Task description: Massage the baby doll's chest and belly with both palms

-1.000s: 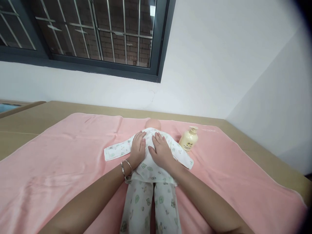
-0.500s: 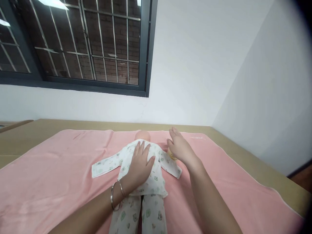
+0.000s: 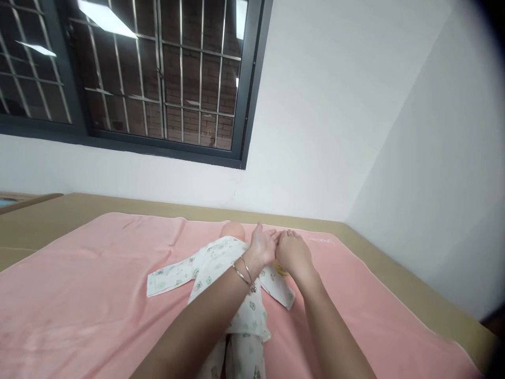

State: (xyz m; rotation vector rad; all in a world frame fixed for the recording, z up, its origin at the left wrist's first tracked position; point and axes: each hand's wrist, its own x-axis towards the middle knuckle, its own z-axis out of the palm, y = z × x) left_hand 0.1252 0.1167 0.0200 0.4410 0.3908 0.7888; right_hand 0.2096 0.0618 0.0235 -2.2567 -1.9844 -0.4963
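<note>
A baby doll in a white printed top (image 3: 215, 268) and matching trousers (image 3: 245, 355) lies on a pink blanket, its round head (image 3: 232, 230) at the far end. Over the doll's right-hand shoulder, my left hand (image 3: 265, 245) is turned palm up with fingers extended and thumb apart, holding nothing. My right hand (image 3: 294, 253) meets its fingertips, back of the hand towards me and fingers curled; whatever they hold is hidden. Below the right hand, a small yellow item (image 3: 281, 268) shows partly beside the doll's sleeve (image 3: 279, 288).
The pink blanket (image 3: 98, 295) covers most of a tan padded surface (image 3: 35, 231). A white wall (image 3: 307, 131) rises behind it, with a dark-framed barred window (image 3: 165, 79) at the upper left. Another wall (image 3: 442, 173) closes the right side.
My left hand has left the doll's top and moved right, turning palm up beside my right hand. The right hand's fingers, stretched out before, are now curled. The view has tilted slightly.
</note>
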